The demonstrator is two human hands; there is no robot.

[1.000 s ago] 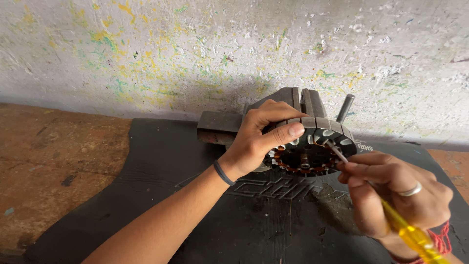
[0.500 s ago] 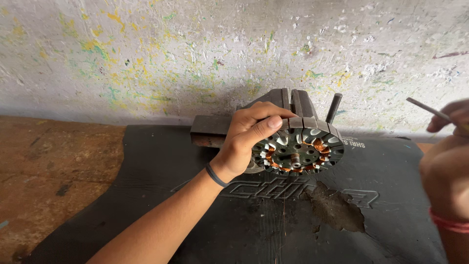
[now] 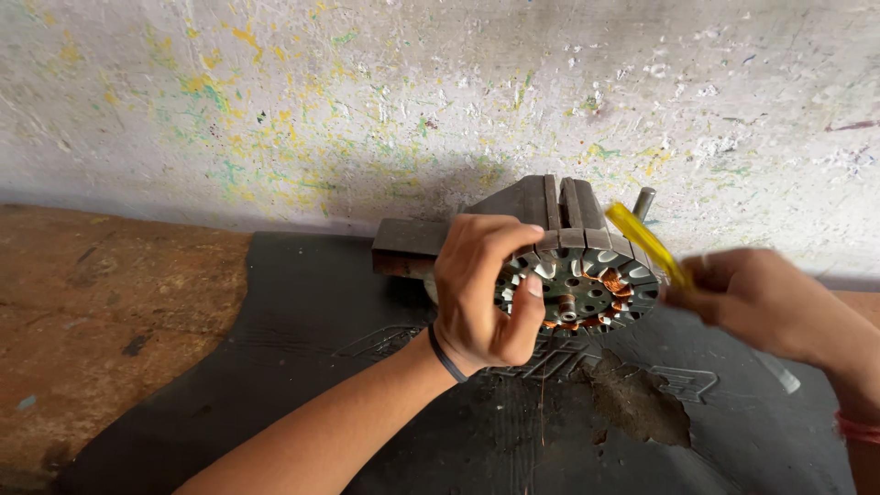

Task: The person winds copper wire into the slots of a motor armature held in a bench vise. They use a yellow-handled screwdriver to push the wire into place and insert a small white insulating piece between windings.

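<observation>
Since 0.5 s ago your right hand (image 3: 765, 302) has swung back in from the frame's right edge toward the stator (image 3: 577, 289), and the tool now shows its yellow handle (image 3: 644, 243) where a thin metal shaft pointed up before. Your left hand (image 3: 481, 289) hasn't let go of the stator; the view has also dropped a bit lower.

Left to right: far left is bare brown floor (image 3: 101, 312), worn and stained. Next to it lies a black rubber mat (image 3: 302, 367) w/ raised lettering and a torn patch (image 3: 637, 403) toward its right side. Behind everything runs a whitewashed wall (image 3: 367, 101) flecked w/ yellow and green paint.

Your left forearm comes up from the bottom edge, a dark band (image 3: 446, 353) round the wrist. That hand grips the stator's left side: fingers curled over the top rim, thumb pressed on the front face, so it's pinching the rim between them.

The stator is a round laminated disc w/ copper windings in its slots, held on edge, face toward you, just above the mat at centre-right. Right behind it, touching or nearly so, sits a dark metal vise (image 3: 541, 211) w/ a grey pin (image 3: 644, 202) sticking up at its right.

Your right hand is motion-blurred, just right of the stator. Fingers are closed round the tool, yellow handle angled up-left over the stator's upper right edge. Can't tell if the tool touches the stator. A red band (image 3: 857, 426) shows at that wrist.
</observation>
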